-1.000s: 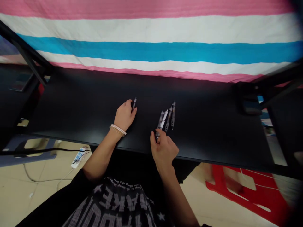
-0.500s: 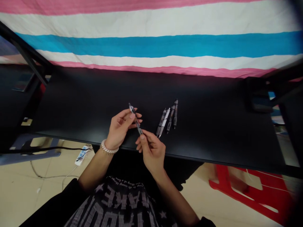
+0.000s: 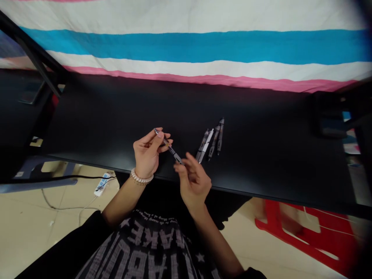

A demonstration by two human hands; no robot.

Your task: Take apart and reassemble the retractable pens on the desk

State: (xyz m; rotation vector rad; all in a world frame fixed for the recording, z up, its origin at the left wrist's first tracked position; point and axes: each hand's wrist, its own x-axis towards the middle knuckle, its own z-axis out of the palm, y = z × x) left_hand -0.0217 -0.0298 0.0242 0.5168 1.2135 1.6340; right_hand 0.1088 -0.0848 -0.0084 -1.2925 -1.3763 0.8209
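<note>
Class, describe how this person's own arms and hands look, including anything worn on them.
Both the left hand and right hand are without gloves. Black sleeves stop around the elbows, leaving the forearms uncovered. The left wrist wears a whitish coiled band with what looks like a thinner bracelet beside it; the right wrist shows no band.

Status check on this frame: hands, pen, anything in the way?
Left hand pinches pen. Right hand at its near end, contact unclear. Four more pens on black table, just beyond right hand.
</note>
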